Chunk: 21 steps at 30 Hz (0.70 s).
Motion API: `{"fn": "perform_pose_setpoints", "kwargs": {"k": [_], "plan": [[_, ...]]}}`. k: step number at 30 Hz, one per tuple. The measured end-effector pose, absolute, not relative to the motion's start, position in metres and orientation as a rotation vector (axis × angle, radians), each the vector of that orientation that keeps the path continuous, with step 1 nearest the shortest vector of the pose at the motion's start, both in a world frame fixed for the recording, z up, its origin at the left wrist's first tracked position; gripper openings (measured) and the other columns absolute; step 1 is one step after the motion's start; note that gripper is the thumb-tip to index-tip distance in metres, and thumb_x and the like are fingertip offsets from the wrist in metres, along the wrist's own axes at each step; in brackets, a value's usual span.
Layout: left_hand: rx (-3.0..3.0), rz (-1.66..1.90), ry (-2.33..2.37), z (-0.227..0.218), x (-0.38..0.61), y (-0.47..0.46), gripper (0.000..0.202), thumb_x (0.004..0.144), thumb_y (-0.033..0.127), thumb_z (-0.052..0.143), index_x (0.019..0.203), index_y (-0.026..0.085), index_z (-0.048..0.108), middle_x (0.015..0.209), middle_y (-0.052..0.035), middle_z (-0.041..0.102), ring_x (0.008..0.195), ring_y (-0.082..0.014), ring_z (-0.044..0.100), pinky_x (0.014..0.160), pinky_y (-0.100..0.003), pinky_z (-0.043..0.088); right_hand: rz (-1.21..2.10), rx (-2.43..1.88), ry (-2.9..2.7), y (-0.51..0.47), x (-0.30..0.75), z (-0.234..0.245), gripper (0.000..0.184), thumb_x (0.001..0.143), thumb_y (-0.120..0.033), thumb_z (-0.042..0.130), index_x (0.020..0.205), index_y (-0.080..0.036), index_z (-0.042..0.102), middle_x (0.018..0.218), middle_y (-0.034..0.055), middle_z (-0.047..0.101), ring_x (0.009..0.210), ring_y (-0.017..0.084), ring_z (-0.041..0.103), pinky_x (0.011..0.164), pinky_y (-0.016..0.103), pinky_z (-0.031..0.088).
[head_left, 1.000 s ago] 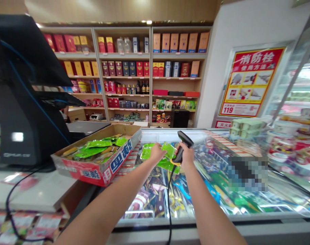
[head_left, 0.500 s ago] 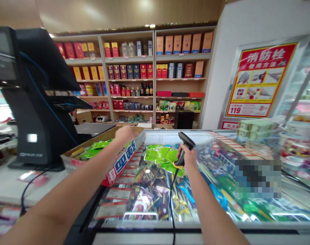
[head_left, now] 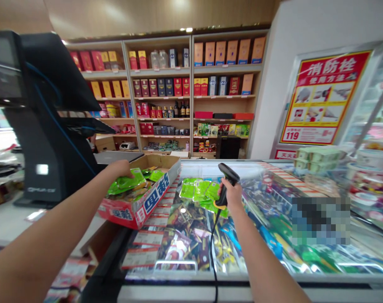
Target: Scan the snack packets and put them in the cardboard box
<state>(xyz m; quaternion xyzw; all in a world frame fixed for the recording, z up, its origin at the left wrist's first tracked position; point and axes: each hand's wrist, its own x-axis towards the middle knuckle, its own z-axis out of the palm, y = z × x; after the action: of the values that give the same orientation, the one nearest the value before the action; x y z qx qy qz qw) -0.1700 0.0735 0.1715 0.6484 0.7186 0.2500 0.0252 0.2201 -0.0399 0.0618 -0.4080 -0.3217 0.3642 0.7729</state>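
Observation:
My left hand (head_left: pixel 119 169) reaches into an open cardboard box (head_left: pixel 149 202) and is closed on a green snack packet (head_left: pixel 128 183) from the pile inside. My right hand (head_left: pixel 232 195) grips a black barcode scanner (head_left: pixel 227 180) with a cable hanging down. The scanner points over a small pile of green packets (head_left: pixel 200 191) lying on the glass lid of a chest freezer (head_left: pixel 210 235).
A black checkout terminal (head_left: pixel 49 122) stands at the left on a white counter. Shelves of boxed goods (head_left: pixel 179 88) fill the back wall. A red fire-hydrant poster (head_left: pixel 324 99) hangs at the right. Stacked tubs (head_left: pixel 317 156) sit on the freezer's far right.
My left hand left the green packets on the freezer lid, swung left into the box and took hold of a packet there. The scanner hand has stayed almost in place.

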Motion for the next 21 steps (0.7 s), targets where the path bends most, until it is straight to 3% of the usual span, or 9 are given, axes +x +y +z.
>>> {"fn": "perform_pose_setpoints", "kwargs": {"k": [3, 6, 9, 12, 15, 21], "plan": [[2.110, 0.551, 2.336, 0.187, -0.154, 0.061, 0.028, 0.066, 0.020, 0.077, 0.056, 0.015, 0.051, 0.058, -0.0030, 0.057, 0.077, -0.0221, 0.063, 0.068, -0.024, 0.045, 0.790, -0.889, -0.704, -0.041, 0.218, 0.063, 0.023, 0.058, -0.033, 0.074, 0.064, -0.018, 0.057, 0.045, -0.0063, 0.053, 0.030, 0.011, 0.047, 0.032, 0.024, 0.038], [2.086, 0.916, 2.071, 0.192, -0.123, 0.038, 0.010, 0.077, 0.024, 0.065, 0.075, 0.015, 0.060, 0.072, -0.0040, 0.064, 0.068, -0.0178, 0.062, 0.058, -0.022, 0.045, 0.781, -0.906, -0.716, -0.043, 0.215, 0.063, 0.024, 0.057, -0.033, 0.074, 0.064, -0.018, 0.058, 0.045, -0.0059, 0.054, 0.031, 0.011, 0.048, 0.031, 0.024, 0.039], [1.783, 1.234, 1.639, 0.177, -0.079, 0.011, 0.016, 0.081, 0.027, 0.060, 0.092, 0.016, 0.060, 0.075, -0.0017, 0.065, 0.055, -0.0128, 0.057, 0.046, -0.020, 0.041, 0.771, -0.915, -0.736, -0.045, 0.214, 0.063, 0.023, 0.057, -0.033, 0.075, 0.064, -0.018, 0.058, 0.045, -0.0057, 0.054, 0.031, 0.012, 0.049, 0.031, 0.024, 0.040], [1.425, 1.204, 1.255, 0.145, -0.034, -0.008, 0.022, 0.077, 0.034, 0.067, 0.084, 0.017, 0.056, 0.058, 0.0023, 0.057, 0.042, -0.0090, 0.048, 0.038, -0.017, 0.031, 0.756, -0.922, -0.776, -0.046, 0.213, 0.063, 0.022, 0.059, -0.033, 0.074, 0.063, -0.018, 0.058, 0.045, -0.0053, 0.054, 0.032, 0.012, 0.049, 0.032, 0.024, 0.040], [1.157, 1.068, 1.043, 0.106, -0.004, -0.015, 0.030, 0.069, 0.034, 0.075, 0.073, 0.018, 0.051, 0.051, 0.0047, 0.051, 0.040, -0.0075, 0.045, 0.037, -0.016, 0.029, 0.748, -0.928, -0.815, -0.045, 0.214, 0.062, 0.022, 0.062, -0.034, 0.073, 0.062, -0.018, 0.058, 0.044, -0.0047, 0.053, 0.032, 0.012, 0.049, 0.033, 0.024, 0.040], [1.287, 1.137, 1.127, 0.049, -0.002, 0.006, 0.036, 0.054, 0.033, 0.082, 0.076, 0.017, 0.057, 0.055, 0.0030, 0.058, 0.046, -0.0109, 0.052, 0.042, -0.019, 0.032, 0.825, -0.938, -1.009, -0.050, 0.216, 0.065, 0.022, 0.066, -0.035, 0.071, 0.060, -0.018, 0.059, 0.043, -0.0036, 0.054, 0.032, 0.012, 0.049, 0.035, 0.023, 0.039]]}}
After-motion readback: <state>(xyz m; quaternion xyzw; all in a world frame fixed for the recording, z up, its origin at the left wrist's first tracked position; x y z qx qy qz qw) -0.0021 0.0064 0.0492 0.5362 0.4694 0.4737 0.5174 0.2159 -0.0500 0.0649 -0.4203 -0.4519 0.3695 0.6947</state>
